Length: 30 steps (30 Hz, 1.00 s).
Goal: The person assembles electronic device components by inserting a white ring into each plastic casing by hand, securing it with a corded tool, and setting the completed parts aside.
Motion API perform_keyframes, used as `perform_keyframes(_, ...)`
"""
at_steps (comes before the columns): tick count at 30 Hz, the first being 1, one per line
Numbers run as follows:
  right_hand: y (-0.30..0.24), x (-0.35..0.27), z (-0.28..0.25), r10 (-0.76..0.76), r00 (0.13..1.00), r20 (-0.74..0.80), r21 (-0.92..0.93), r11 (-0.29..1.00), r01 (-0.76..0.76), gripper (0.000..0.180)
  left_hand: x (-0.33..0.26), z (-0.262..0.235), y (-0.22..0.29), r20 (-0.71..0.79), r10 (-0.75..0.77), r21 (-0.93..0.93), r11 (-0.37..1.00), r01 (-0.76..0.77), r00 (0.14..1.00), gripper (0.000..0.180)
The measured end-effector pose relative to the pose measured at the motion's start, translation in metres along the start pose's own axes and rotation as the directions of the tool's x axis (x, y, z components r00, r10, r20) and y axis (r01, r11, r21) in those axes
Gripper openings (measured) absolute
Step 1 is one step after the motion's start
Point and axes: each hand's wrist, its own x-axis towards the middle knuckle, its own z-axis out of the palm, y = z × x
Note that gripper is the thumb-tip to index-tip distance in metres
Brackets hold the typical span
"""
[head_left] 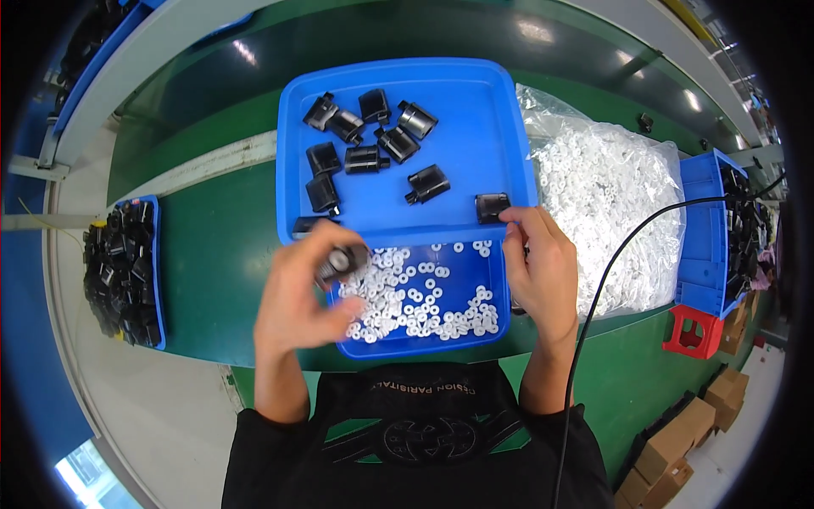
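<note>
My left hand [292,297], blurred by motion, holds a black plastic housing [342,263] with a pale round piece showing on its end. This housing is over the left part of a small blue tray [415,346] of loose white washers [381,297]. My right hand [544,267] has its fingertips on another black housing at the near right corner of the large blue tray [475,153]; its lower fingers are partly hidden. Several more black housings [396,144] lie scattered in the large tray, and one [312,225] sits by its near left edge, partly behind my left hand.
To the right lies a clear plastic bag [610,204] full of white washers, beside a blue crate [702,229] of black parts. A bin of black parts [123,271] stands at far left. A black cable [612,259] hangs across the right side. A red stool [693,331] stands below.
</note>
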Motion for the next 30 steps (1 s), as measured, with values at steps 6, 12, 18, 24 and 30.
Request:
perform_keyframes(6, 0.024, 0.012, 0.004, -0.064, 0.995, 0.077, -0.197, 0.977, 0.079, 0.033, 0.056, -0.070, -0.043, -0.386, -0.142, 0.051, 0.983, 0.175, 0.911, 0.038)
perform_keyframes(12, 0.020, 0.006, 0.014, -0.104, 0.989, 0.103, -0.228, 0.965, 0.125, 0.032, 0.109, -0.154, -0.172, -0.521, -0.063, 0.528, 0.760, 0.379, 0.851, 0.051)
perform_keyframes(18, 0.016, 0.010, 0.014, -0.039, 0.983, 0.179, -0.213, 0.974, 0.078, 0.033, 0.115, -0.154, -0.180, -0.450, -0.216, 0.627, 0.615, 0.479, 0.867, 0.055)
perform_keyframes(24, -0.001, 0.019, 0.013, -0.057, 0.994, 0.089, -0.205, 0.976, 0.074, 0.033, 0.065, -0.092, -0.075, -0.175, 0.082, 0.588, 0.808, 0.037, 0.981, 0.021)
perform_keyframes(30, -0.019, 0.014, 0.032, -0.332, 0.854, 0.400, -0.166, 0.890, 0.424, 0.018, 0.012, -0.043, -0.027, 0.109, 0.032, 0.666, 0.740, -0.097, 0.994, 0.033)
